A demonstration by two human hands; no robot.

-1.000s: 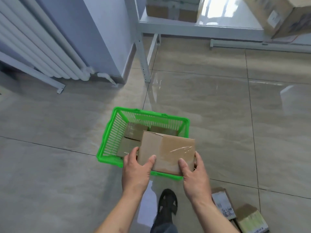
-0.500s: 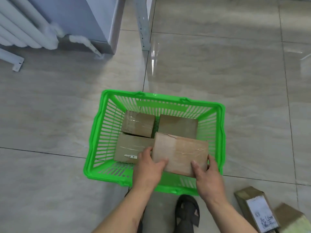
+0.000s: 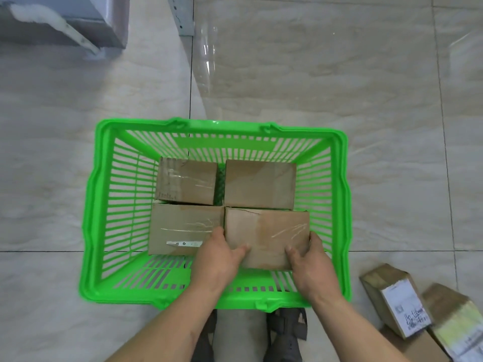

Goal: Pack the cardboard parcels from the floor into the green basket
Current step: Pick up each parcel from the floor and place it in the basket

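A green slatted basket [image 3: 94, 231] stands on the tiled floor below me. Three taped cardboard parcels lie inside: far left [image 3: 187, 184], far right [image 3: 260, 187] and near left [image 3: 183, 229]. A fourth parcel [image 3: 266, 235] sits low in the near right corner, gripped at both ends. My left hand [image 3: 218, 257] clasps its left end and my right hand [image 3: 312, 262] its right end, thumbs on top.
Parcels with white labels lie on the floor at the lower right, one [image 3: 394, 301] next to another [image 3: 454, 327]. My dark sandals [image 3: 287, 327] stand just behind the basket. A metal rack leg [image 3: 183, 17] and a grey wall base [image 3: 65, 30] sit far ahead.
Both hands have lowered the held parcel from above the near rim down into the basket's near right corner. The view has tilted downward and closer.
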